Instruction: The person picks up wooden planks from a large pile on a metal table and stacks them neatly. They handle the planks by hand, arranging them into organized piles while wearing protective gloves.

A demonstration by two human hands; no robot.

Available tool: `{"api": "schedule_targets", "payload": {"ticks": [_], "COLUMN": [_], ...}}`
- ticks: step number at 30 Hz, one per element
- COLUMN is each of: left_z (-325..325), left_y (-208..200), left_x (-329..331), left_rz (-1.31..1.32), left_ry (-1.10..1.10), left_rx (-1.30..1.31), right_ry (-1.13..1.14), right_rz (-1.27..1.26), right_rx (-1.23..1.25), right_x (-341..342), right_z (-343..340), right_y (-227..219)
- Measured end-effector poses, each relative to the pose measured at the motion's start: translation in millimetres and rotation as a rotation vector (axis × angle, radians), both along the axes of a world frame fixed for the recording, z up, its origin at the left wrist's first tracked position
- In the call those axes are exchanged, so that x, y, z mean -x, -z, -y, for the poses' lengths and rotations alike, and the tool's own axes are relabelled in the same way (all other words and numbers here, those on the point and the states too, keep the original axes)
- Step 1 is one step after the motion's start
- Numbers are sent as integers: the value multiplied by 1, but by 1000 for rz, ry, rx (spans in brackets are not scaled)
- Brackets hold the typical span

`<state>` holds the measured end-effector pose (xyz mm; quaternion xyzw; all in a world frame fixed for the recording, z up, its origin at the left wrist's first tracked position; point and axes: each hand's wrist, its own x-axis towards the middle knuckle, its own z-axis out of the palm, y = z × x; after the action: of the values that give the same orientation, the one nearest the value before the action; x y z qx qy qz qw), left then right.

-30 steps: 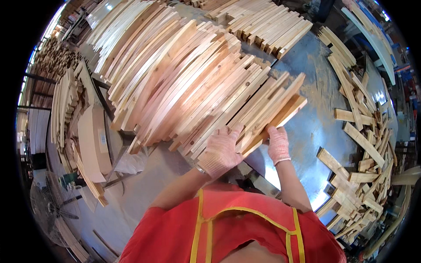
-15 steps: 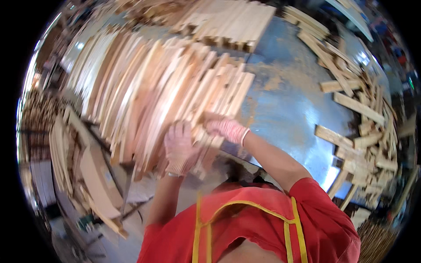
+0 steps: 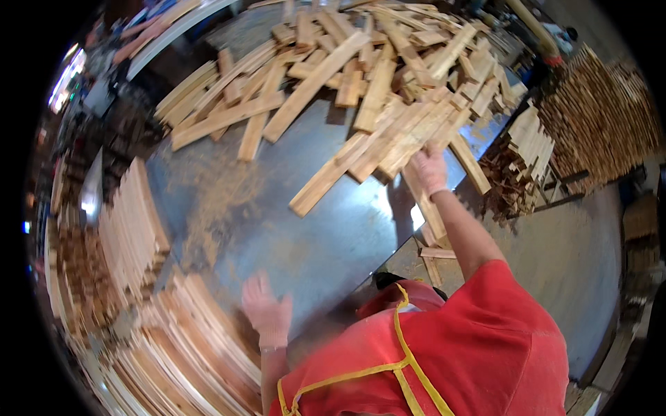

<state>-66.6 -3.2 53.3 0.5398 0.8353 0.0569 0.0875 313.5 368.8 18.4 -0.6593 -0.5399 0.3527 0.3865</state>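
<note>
My right hand [image 3: 430, 168], in a pale pink work glove, reaches out to a loose heap of wooden boards. Its fingers bend over the near edge of a light wooden board [image 3: 411, 147] at the heap's front. Several boards lie side by side there, among them one long board [image 3: 326, 182] that sticks out to the left. My left hand [image 3: 266, 310], gloved the same way, hovers over the near part of the metal table [image 3: 277, 239], fingers spread and holding nothing. Just left of it, a row of long wooden strips [image 3: 198, 326] stands packed together.
More boards [image 3: 312, 83] lie crisscrossed at the table's far side. A neat stack of boards [image 3: 132, 222] stands at the left. Sawdust [image 3: 215, 208] covers part of the table. Beyond its right edge are tall piles of wood [image 3: 596, 114] on the floor.
My view has turned to the right. Both hands have come away from the row of strips; the right has swung over to the loose heap, and the left is now raised and spread.
</note>
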Motion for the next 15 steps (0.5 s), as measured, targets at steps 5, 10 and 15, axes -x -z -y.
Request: {"api": "schedule_targets", "payload": {"ticks": [5, 10, 15], "left_z": [-196, -288, -304], "left_y": [25, 56, 20], "left_x": [-42, -62, -84], "left_rz": [-111, 55, 549], "left_ry": [231, 91, 83], "left_rx": [-20, 225, 213], "right_ry": [470, 384, 252], "right_rz": [491, 126, -184], "right_rx": [-31, 275, 628], "right_x": [-139, -123, -179], "right_z": [-118, -167, -219], "right_y": [47, 13, 75]}}
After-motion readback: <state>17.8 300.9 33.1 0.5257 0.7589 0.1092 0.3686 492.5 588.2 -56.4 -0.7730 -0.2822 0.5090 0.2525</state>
